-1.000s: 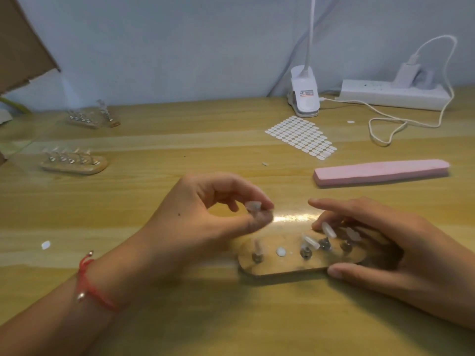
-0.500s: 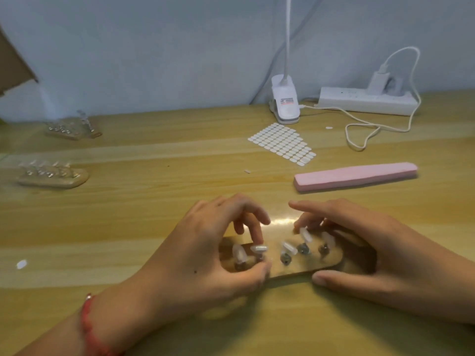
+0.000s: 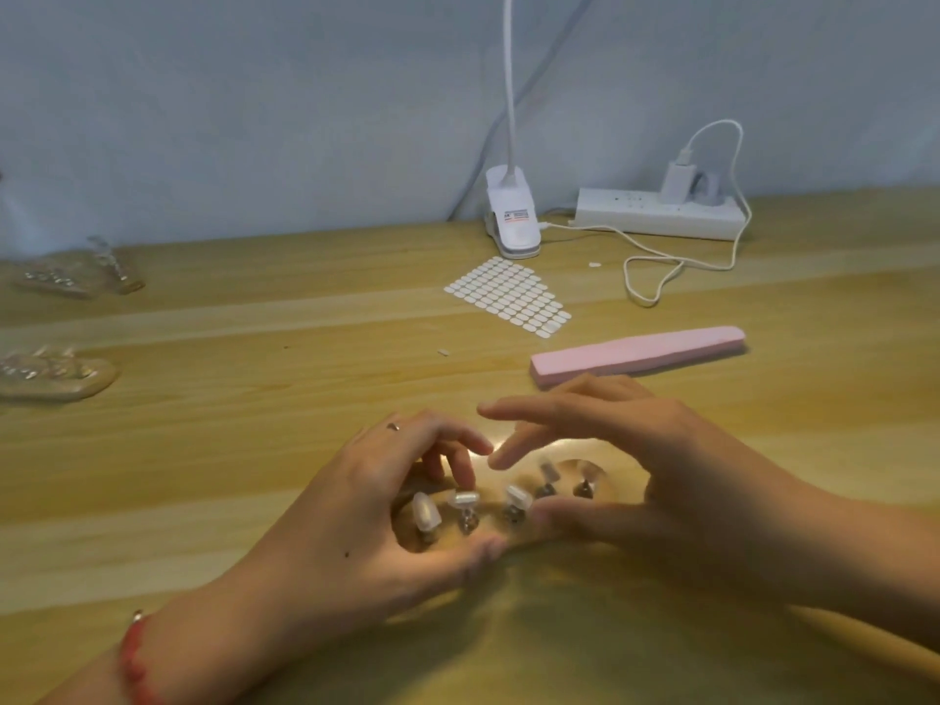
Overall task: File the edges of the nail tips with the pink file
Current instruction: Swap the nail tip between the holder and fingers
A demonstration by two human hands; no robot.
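Two hands close together at the near middle of the table (image 3: pixel 254 450), cupped round a small wooden stand (image 3: pixel 491 519) with five nail tips (image 3: pixel 426 511) mounted on pegs in a row. Left hand (image 3: pixel 376 511) curls round the stand's left end, thumb on the near edge, a fingertip down just behind the second tip. Right hand (image 3: pixel 661 475) arches over the right end with fingers stretched out leftward and the thumb resting on the near edge; no firm grip that I can make out. Pink file (image 3: pixel 636 353) lies flat on the wood just beyond the right hand, untouched. Farther back: a sheet of white stickers (image 3: pixel 508 297), a lamp clip (image 3: pixel 512 216) and a power strip (image 3: pixel 656 213).
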